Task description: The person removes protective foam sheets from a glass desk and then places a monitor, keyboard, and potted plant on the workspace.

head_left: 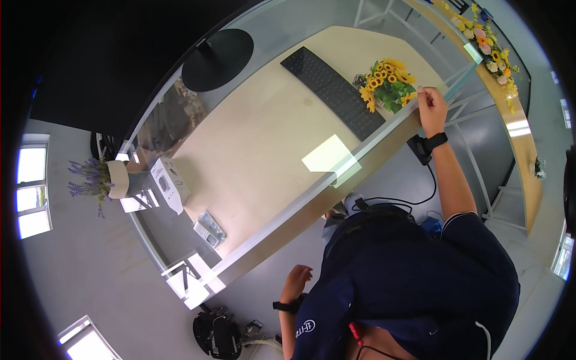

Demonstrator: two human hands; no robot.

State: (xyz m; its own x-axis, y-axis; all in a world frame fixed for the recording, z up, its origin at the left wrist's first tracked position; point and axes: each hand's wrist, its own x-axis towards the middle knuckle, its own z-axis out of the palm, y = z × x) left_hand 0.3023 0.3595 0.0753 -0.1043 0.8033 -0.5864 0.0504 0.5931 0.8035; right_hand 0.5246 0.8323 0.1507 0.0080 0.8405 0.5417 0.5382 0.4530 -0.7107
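My right hand [433, 111] is at the right end of the desk's near edge, its fingers curled together at the glass border; what they hold, if anything, is hidden. Just left of it stand artificial sunflowers [389, 81] with green leaves. A black keyboard [333, 91] lies slantwise beside the flowers. Lower down, my left hand [297, 282] hangs in front of the desk, loosely bent with its fingers apart and nothing visible in it. Each wrist wears a black strap; a dark block with a cable sits at the right one.
The glass-edged desk [258, 138] carries a round black monitor base [218, 60], a white box [170, 185] and a small packaged keypad device [210, 229]. A lavender pot [118, 179] stands at the left. A wooden counter [521, 150] with flowers curves along the right.
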